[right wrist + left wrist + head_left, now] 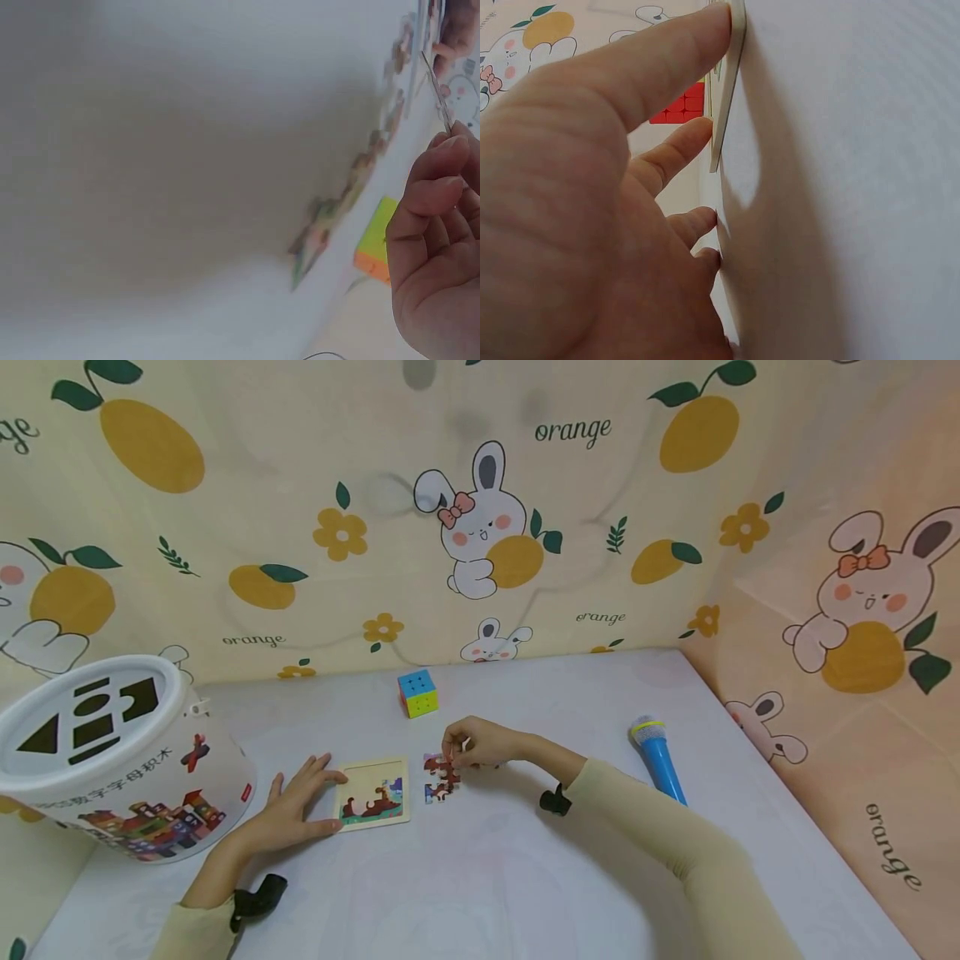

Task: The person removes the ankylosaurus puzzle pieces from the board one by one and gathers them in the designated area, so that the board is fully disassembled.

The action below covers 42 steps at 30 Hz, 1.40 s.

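A square wooden puzzle tray (360, 782), partly filled with pieces of a brown picture, lies on the table left of centre in the head view. My left hand (294, 808) touches its left side with thumb and index finger, the fingers spread and mostly straight. Right of the tray, several loose jigsaw pieces (432, 794) lie close together. Over them, my right hand (483, 742) pinches a small jigsaw piece, which appears as a thin edge-on puzzle piece (440, 96) between thumb and fingers in the right wrist view. The picture on that piece is hidden.
Behind the tray stands a puzzle cube (417, 695). A large white bucket (142, 777) with shape holes in its lid stands at the left. A blue toy microphone (660, 764) lies at the right, near my right forearm. A patterned cloth (570, 527) hangs behind the table.
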{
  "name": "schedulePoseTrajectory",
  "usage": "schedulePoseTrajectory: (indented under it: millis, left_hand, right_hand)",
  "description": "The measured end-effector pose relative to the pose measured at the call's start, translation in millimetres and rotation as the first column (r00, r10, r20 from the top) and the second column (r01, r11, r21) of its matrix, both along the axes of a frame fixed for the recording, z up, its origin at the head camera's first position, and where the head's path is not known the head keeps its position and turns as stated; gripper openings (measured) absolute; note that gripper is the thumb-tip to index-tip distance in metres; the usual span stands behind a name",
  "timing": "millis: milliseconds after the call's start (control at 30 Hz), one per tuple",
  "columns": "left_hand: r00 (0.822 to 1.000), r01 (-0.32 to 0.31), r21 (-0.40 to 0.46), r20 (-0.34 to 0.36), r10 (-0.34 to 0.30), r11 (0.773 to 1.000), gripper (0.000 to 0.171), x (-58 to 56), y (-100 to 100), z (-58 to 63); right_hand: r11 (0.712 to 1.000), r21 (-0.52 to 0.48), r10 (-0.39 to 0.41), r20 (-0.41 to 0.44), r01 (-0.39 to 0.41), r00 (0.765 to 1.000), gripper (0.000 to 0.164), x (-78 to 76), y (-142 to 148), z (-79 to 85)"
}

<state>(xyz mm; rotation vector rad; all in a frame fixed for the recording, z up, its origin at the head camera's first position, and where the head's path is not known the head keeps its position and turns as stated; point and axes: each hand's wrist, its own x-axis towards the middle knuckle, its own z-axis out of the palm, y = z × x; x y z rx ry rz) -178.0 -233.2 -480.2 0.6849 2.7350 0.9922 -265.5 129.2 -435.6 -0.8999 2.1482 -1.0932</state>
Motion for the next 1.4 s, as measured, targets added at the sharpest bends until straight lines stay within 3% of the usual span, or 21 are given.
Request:
schedulePoseTrajectory:
  millis: [467, 933, 1400]
  left_hand:
    - [1.000, -0.001, -0.002, 0.003, 0.001, 1.000, 0.058, 0.5, 0.1, 0.0]
    - [1.000, 0.005, 0.004, -0.006, -0.005, 1.000, 0.058, -0.9, -1.3, -2.7]
    - [1.000, 0.002, 0.005, -0.007, -0.002, 1.000, 0.058, -0.3, -0.2, -1.5]
  right_hand:
    - [1.000, 0.018, 0.014, 0.031, -0.015, 0.999, 0.006, 15.4, 23.8, -11.1]
    - [0.996, 0.072, -0.042, -0.048, 0.046, 0.998, 0.012, 19.6, 23.9, -13.1]
    - [0.997, 0.077, -0.026, -0.065, 0.031, 0.998, 0.013, 22.6, 21.6, -13.7]
